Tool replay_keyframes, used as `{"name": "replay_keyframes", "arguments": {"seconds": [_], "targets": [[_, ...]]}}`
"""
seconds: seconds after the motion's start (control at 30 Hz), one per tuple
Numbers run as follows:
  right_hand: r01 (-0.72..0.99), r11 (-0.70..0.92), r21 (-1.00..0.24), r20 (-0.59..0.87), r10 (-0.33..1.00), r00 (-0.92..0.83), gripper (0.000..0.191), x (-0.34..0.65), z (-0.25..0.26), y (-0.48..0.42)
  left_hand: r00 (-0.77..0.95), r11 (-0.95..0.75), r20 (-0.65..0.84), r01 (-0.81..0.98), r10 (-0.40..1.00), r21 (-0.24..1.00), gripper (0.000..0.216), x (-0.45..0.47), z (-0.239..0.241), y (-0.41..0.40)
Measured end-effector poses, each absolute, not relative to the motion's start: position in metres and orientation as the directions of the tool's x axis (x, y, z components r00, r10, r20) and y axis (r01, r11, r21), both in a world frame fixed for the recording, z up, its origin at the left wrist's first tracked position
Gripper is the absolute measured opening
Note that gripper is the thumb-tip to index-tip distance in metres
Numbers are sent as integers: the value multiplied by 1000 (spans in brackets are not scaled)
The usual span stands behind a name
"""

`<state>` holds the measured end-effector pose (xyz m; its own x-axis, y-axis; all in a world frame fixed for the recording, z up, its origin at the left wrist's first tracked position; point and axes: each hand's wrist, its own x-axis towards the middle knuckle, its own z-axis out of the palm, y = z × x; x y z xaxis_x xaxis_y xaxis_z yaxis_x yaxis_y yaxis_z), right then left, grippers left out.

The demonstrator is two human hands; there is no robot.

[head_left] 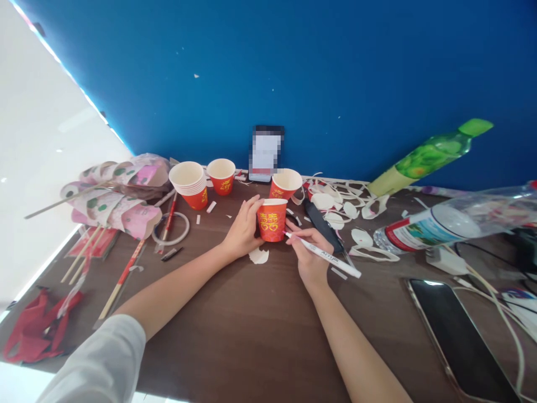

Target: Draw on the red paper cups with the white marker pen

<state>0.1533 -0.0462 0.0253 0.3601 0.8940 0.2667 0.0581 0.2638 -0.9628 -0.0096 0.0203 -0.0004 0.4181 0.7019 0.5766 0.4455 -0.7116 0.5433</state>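
A red paper cup (272,221) with yellow lettering stands upright in the middle of the table. My left hand (245,228) is closed around its left side. Between the fingers of my right hand (312,254) is a white marker (329,258), its pink tip at the cup's lower right side. Right behind stands another red paper cup (287,181). A stack of red paper cups (188,184) and a single red cup (221,177) are farther left. Just below the held cup lies a torn scrap of white paper (259,256).
A phone (265,154) leans against the blue wall (268,67). White paper scraps (335,201), scissors (325,224), a green-capped bottle (423,159) and a clear plastic bottle (432,226) are at right. A dark phone (459,336) lies nearer. At left are patterned paper rolls (113,210) and a tape ring (187,229).
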Motion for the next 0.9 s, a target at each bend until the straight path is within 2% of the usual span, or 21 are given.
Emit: {"name": "replay_keyframes", "arguments": {"seconds": [0.27,0.63,0.9], "targets": [[61,240,-969,245,896,371,10,150,28,-46,428,-651,491,500,759,571,105,-9,1,20],[152,213,-965,255,895,366,6,148,31,-47,417,-640,485,515,769,571,106,-9,1,20],[153,227,-962,268,900,345,4,149,29,-47,405,-640,496,513,768,572,102,-8,1,20]]}}
